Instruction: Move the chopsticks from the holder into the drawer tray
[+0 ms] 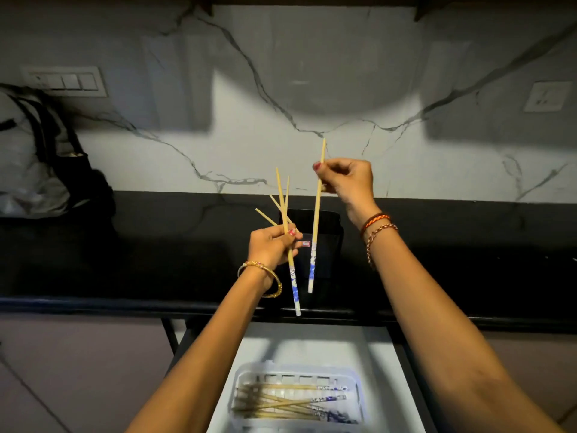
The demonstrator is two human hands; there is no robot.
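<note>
Marble wall (281, 73) veined in grey filled the upper view, with a switch plate (64, 82) at left and a socket (547, 96) at right. Below it ran the black bench (140, 245), and a dark bag (46, 157) sat on its far left end. Under the bench edge an open drawer (384, 354) showed a pale floor, and in it lay a white slotted tray (356, 389) holding several chopsticks (281, 401) laid roughly lengthwise, some crossing, their blue-patterned ends toward the right.

A black holder (327, 245) stood on the bench between the two raised forearms. The left hand (270, 246), wearing a gold bangle (260, 278), had its fingers curled round a small bunch of chopsticks (285, 214); their thin tips fanned upward, and one blue-and-white end hung down past the bench edge. The right hand (346, 182), with cord and chain bracelets (379, 226) at the wrist, pinched a single chopstick (317, 220) near its thin upper end between thumb and fingers. That stick hung almost upright in front of the holder, patterned end down; whether its end touched the holder could not be told.
</note>
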